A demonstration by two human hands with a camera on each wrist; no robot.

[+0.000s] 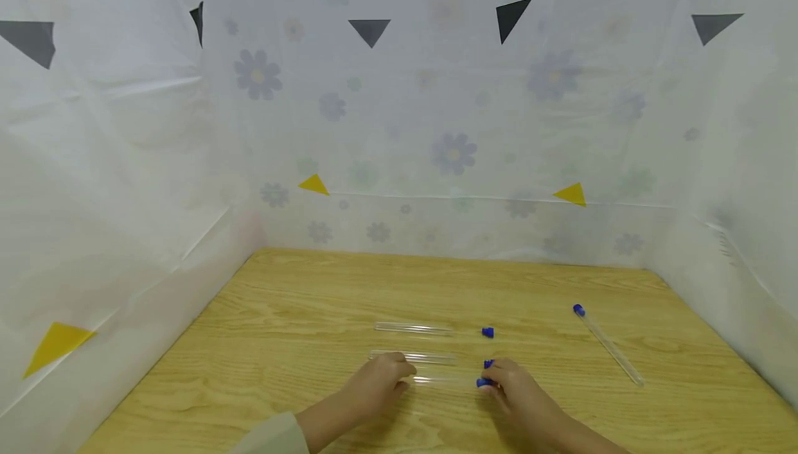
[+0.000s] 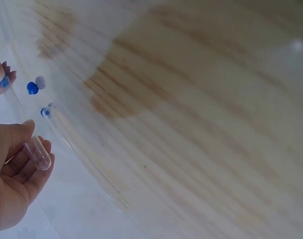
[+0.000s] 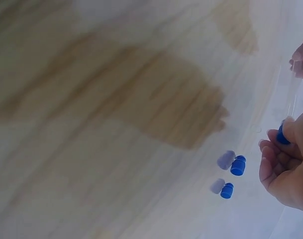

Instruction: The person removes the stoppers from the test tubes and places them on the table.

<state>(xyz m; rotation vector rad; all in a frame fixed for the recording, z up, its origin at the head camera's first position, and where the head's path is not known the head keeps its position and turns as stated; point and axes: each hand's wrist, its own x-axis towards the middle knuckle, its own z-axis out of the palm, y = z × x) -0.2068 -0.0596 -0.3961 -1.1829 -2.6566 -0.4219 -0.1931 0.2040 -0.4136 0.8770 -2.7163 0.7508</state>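
Observation:
A clear test tube [image 1: 439,380] lies crosswise between the two hands, just above the table. My left hand [image 1: 379,383] grips it near its rounded end [image 2: 42,158], thumb on one side and fingers on the other. At the opposite end my right hand [image 1: 522,390] pinches a blue cap [image 3: 282,133] between thumb and fingers. The cap is at the tube's mouth; how far in it sits cannot be told. Two more clear tubes, a nearer one [image 1: 430,358] and a farther one [image 1: 414,328], lie beyond the hands. Two loose blue caps [image 3: 238,165] [image 1: 488,333] rest to their right.
A tube with a blue cap on it [image 1: 607,346] lies slanted at the right of the wooden table [image 1: 280,315]. White flower-patterned sheeting [image 1: 399,128] walls the back and both sides, with grey and yellow triangles on it.

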